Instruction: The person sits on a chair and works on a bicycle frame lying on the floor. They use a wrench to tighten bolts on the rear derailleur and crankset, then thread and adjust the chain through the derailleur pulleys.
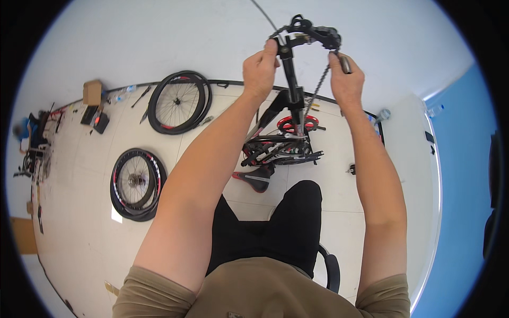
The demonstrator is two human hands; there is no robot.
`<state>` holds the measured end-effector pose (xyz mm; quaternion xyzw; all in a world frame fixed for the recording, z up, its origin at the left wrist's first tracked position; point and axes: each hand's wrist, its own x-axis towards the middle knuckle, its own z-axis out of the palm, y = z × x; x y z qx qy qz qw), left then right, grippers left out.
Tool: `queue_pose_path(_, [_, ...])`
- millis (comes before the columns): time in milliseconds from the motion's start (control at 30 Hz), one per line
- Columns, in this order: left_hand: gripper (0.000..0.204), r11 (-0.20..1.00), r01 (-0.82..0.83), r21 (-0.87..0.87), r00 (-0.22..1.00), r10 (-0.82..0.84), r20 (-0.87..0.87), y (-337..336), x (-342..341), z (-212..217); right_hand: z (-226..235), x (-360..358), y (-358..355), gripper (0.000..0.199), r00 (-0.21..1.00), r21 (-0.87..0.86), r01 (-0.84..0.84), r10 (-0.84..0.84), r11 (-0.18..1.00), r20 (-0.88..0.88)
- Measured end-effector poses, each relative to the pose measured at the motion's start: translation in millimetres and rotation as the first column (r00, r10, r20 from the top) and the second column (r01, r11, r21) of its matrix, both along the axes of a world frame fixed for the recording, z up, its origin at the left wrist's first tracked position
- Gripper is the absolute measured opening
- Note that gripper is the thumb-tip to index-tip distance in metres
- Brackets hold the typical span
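Note:
An upside-down bicycle frame [290, 74] stands in front of me, with a black rear derailleur [323, 36] at its raised end. My left hand [260, 70] is closed beside the frame's tip, its thumb pressed on one end of the bicycle chain [319, 84]. The chain passes by the derailleur and hangs down on the right. My right hand [347, 79] pinches it just below the derailleur. A small dark object with a metallic edge [345, 64] also sits in that hand; its kind is unclear. Lower down are a red chainring [289, 124] and a black saddle [255, 179].
Two pairs of wheels, one upper [178, 100] and one lower [137, 183], lie on the tiled floor at left. Farther left are a cardboard box [93, 93], a black case [98, 121] and a person [29, 130] beside bicycle parts. A white wall [382, 32] rises ahead.

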<state>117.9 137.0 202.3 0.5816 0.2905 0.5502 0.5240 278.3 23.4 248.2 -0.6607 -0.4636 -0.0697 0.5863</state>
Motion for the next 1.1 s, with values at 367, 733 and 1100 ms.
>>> queue_pose_path(367, [0.074,0.998,0.032,-0.050,0.999,-0.031,0.023,2.3,2.1,-5.1,-17.6,8.5,1.4,0.022,0.996,-0.068,0.055,-0.050,0.996,0.077])
queue_pose_path(733, [0.065,1.000,0.020,-0.015,0.998,-0.019,0.057,0.5,3.0,-7.3,-29.4,11.2,8.7,0.019,0.995,-0.099,0.090,-0.087,0.991,0.039])
queue_pose_path(1100, [0.068,1.000,0.005,-0.015,0.999,-0.004,0.043,5.6,6.4,-15.6,-12.1,-2.8,7.2,0.020,0.999,-0.019,0.043,-0.043,0.999,-0.021])
